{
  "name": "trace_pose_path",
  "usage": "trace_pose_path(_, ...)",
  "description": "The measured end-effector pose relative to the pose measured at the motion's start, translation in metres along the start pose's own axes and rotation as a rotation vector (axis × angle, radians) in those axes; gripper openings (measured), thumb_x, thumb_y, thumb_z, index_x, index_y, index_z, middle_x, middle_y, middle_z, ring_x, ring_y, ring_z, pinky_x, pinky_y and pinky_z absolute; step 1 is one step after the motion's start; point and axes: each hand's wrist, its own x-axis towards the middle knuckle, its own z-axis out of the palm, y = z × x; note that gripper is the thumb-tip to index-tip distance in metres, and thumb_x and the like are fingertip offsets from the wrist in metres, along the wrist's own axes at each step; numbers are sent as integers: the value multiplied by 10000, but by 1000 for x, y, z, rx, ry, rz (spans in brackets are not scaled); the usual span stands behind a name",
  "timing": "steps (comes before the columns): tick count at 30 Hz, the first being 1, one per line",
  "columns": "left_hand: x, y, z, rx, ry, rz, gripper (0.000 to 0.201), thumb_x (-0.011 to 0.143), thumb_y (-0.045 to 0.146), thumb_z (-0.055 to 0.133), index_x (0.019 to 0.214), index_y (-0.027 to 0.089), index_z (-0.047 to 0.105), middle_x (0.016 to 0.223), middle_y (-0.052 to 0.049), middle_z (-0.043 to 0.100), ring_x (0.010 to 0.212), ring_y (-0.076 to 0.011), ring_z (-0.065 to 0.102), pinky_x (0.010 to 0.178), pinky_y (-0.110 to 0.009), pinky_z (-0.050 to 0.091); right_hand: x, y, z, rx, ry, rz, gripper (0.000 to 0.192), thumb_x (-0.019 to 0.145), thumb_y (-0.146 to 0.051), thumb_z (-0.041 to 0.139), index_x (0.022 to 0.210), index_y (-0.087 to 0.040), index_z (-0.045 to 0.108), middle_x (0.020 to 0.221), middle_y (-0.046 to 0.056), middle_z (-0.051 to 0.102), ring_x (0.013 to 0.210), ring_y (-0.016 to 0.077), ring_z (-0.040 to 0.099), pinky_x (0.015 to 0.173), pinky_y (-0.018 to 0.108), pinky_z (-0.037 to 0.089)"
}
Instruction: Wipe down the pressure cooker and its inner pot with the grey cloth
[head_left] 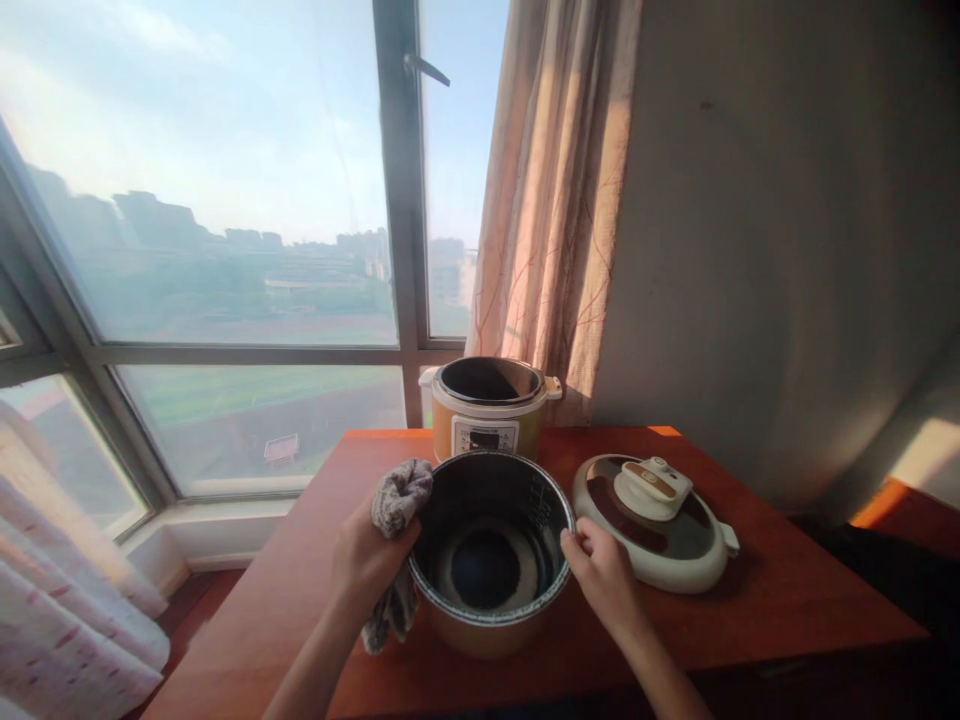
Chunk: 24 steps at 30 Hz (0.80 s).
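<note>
Both forearms rise from the bottom centre of the frame; left hand (pixel 369 560) clenched, right hand (pixel 600 572) fingers curled

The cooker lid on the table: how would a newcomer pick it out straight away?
Start at the orange-brown wooden table below the window. To the right of the metal inner pot that both hands grip lies the lid, flat and round. Unlike the two open pots, it is closed, cream-rimmed and dark-topped, with a knob handle.
</note>
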Motion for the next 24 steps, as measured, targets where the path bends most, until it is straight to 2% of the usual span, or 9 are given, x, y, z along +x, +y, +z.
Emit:
trace_pose_path(5,11,-4,5,34,-14,-41,350,751,361,603,1066,231,682,967,-45,768,936,-284,726,752,-312,520,6,-4,5,-34,29,-13,330,804,-459,502,601,-258,336,499,-56,387,512,144,381,537,286,254)
trace_pose_path(12,23,-9,8,43,-4,-20,363,766,353,600,1102,239,672,1028,-53,771,988,-274,722,803,-305,528,15,-7,15,-48,52,-15,334,791,-471,493,586,-260,336,480,-49,417,493,146,386,529,287,255)
trace_pose_path(18,32,-10,7,31,-28,-43,386,769,336,603,1118,193,683,1071,-95,768,1031,-291,713,869,-331,534,18,-8,23,-66,66,-22,329,799,-465,478,580,-256,349,487,-46,429,493,145,396,524,280,261)
trace_pose_path(24,40,-13,8,-6,-6,-18,390,758,330,612,1123,208,677,1086,-65,767,1042,-272,709,899,-322,533,23,-11,28,-94,101,-37,329,800,-452,487,566,-254,369,493,-30,472,497,152,413,521,283,258)
